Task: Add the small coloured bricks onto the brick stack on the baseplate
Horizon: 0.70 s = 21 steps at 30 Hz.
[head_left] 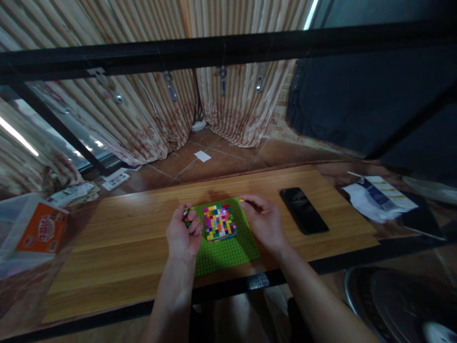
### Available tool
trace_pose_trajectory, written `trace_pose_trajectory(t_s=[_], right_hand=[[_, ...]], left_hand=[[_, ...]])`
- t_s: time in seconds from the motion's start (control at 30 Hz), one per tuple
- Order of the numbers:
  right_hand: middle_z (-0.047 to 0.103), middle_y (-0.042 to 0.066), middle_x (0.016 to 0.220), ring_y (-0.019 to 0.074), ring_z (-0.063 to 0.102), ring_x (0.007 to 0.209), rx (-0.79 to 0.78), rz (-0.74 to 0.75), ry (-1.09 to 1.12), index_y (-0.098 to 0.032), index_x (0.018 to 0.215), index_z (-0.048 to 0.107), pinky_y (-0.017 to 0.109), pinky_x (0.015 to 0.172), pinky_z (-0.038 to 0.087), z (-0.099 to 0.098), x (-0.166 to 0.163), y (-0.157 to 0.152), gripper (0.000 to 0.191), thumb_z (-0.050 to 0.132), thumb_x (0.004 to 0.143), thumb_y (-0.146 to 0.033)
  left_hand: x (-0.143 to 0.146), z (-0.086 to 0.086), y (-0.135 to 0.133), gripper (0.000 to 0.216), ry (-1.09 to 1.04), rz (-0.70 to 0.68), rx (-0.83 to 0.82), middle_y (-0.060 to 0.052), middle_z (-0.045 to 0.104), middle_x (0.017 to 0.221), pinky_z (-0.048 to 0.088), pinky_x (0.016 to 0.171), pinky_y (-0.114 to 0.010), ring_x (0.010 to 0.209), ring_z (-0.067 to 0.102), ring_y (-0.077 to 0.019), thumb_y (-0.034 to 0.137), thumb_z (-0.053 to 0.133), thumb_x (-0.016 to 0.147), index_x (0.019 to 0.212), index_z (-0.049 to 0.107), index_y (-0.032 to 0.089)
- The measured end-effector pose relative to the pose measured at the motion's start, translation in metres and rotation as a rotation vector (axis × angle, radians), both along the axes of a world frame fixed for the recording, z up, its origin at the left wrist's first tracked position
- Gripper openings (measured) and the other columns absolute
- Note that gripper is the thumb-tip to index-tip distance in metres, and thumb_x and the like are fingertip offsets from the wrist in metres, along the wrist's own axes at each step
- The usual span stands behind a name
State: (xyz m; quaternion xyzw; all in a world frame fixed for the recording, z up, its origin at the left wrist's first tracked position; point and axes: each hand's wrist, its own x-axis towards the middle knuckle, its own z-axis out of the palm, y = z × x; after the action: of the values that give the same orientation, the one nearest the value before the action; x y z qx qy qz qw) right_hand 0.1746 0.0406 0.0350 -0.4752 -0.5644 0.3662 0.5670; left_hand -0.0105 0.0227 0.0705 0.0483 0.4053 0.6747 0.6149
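Observation:
A green studded baseplate (228, 257) lies on the wooden table, and a block of many small coloured toy bricks (219, 222) stands on its upper middle part. My left hand (184, 232) is curled at the plate's left edge, closed around several small toy bricks (186, 217), dark, green and orange ones among them. Over the plate's upper right corner, my right hand (262, 220) pinches a small yellow brick (242, 200) between thumb and fingertips. The yellow brick is partly hidden by the fingers. Whether it touches the plate I cannot tell.
A black phone (303, 211) lies on the table (124, 247) to the right of my right hand. An orange-labelled clear box (39, 228) stands past the left end. White and blue packaging (380, 197) lies beyond the right end. A dark metal bar (228, 47) crosses above.

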Motion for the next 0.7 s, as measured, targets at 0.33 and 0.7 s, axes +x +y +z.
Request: trace_pose_trajectory(t_s=[0.33, 0.7], right_hand=[[0.073, 0.005, 0.092, 0.0183, 0.067, 0.085, -0.005, 0.066, -0.115, -0.022, 0.092, 0.077, 0.031, 0.074, 0.052, 0.0, 0.0, 0.002, 0.018, 0.06, 0.086, -0.027], [0.077, 0.004, 0.096, 0.0225, 0.067, 0.092, 0.02, 0.078, -0.231, -0.025, 0.091, 0.077, 0.038, 0.084, 0.051, -0.014, -0.019, 0.017, 0.017, 0.061, 0.087, -0.026]], left_hand=[[0.003, -0.009, 0.0, 0.019, -0.074, -0.031, -0.033, 0.009, 0.029, 0.046, 0.021, 0.034, -0.019, 0.033, 0.026, -0.0052, 0.017, 0.046, 0.088, 0.07, 0.051, 0.017], [0.0, -0.011, 0.003, 0.024, -0.145, -0.01, -0.072, 0.006, 0.039, 0.052, 0.024, 0.036, -0.016, 0.037, 0.033, -0.0045, 0.014, 0.04, 0.093, 0.073, 0.053, 0.014]])
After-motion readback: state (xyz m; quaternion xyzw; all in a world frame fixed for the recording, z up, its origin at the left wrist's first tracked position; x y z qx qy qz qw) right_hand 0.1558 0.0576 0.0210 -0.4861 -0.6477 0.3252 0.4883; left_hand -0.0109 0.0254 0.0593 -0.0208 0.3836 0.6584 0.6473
